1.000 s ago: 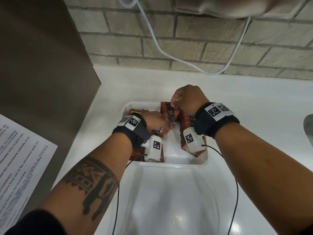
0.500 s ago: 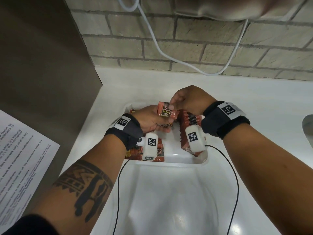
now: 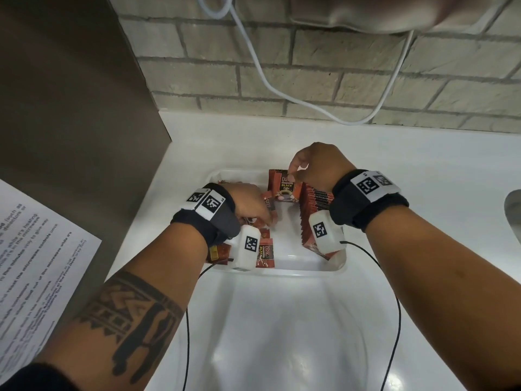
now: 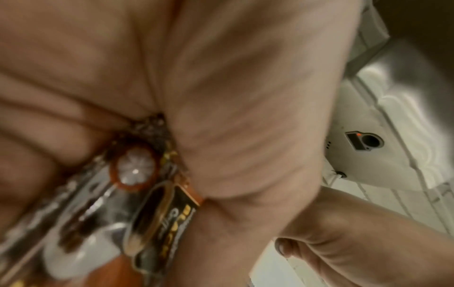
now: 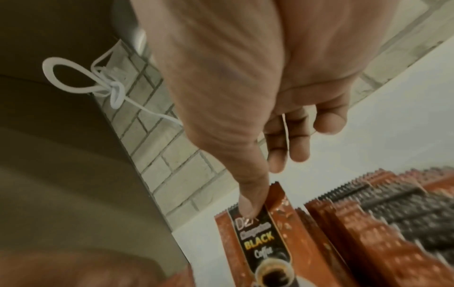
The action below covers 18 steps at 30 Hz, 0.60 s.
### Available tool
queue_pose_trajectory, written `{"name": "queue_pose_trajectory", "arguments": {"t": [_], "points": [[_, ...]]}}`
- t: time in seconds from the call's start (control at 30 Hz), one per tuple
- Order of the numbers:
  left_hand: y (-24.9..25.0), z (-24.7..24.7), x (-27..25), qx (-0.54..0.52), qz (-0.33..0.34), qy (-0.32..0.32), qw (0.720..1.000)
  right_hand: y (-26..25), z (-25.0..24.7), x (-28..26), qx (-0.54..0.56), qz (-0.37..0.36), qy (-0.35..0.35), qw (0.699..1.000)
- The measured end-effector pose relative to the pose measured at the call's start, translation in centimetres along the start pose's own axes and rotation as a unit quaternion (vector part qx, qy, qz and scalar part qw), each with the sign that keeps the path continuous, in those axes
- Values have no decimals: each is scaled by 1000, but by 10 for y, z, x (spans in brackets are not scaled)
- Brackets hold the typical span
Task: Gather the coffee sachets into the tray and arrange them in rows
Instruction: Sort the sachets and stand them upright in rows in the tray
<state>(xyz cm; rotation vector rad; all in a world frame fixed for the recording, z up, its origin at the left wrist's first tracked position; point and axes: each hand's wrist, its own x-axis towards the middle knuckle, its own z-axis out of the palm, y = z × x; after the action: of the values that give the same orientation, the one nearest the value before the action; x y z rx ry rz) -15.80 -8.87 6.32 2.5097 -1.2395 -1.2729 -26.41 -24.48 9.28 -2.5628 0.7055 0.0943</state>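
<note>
A: Right hand (image 3: 318,167), where does its sachet sit?

B: Upright sachet (image 3: 286,187) hangs straight below the grip, long axis vertical, printed face toward the wearer. Thumb and forefinger pinch its top edge; other fingers loose. Wrist view shows the thumb (image 5: 250,202) pressed on the printed face.

A: And the row?

B: Standing row of sachets (image 3: 315,204) lies just beside the grip, on its wrist side, packed edge to edge along the right of the tray (image 3: 310,266). The pinched one stands at the row's far end, touching or nearly so; cannot tell which.

A: Left hand (image 3: 248,201)?

B: Lower, across the tray, fingers curled on a second sachet (image 4: 157,209) taken from the loose pile (image 3: 265,249) under its wrist. That sachet lies slanted, not upright.

A: Which hand is nearer the row?

B: The right. My guess: it seats its sachet against the row first, then takes the left's. Tray sits on the white tabletop (image 3: 423,170).
</note>
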Motion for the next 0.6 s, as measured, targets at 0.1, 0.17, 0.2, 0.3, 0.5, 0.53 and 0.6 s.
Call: {"name": "queue_pose_trajectory", "arguments": {"t": [0.1, 0.17, 0.2, 0.3, 0.5, 0.53, 0.6], "points": [[8, 3, 4, -80, 17, -44, 996, -4, 10, 3, -7, 20, 1, 1000], [14, 9, 8, -151, 22, -62, 986, -7, 16, 6, -50, 23, -14, 998], [15, 12, 12, -161, 20, -61, 985, -8, 19, 8, -66, 26, -17, 997], [15, 17, 21, -157, 28, -49, 986, -10, 24, 11, -79, 42, -14, 996], [11, 19, 29, -179, 21, -37, 983, -7, 26, 13, -86, 31, -23, 996], [11, 19, 30, -178, 22, -37, 983, -5, 26, 14, -77, 35, -22, 996], [11, 19, 29, -176, 23, -35, 984, -1, 25, 16, -53, 42, -18, 998]]}}
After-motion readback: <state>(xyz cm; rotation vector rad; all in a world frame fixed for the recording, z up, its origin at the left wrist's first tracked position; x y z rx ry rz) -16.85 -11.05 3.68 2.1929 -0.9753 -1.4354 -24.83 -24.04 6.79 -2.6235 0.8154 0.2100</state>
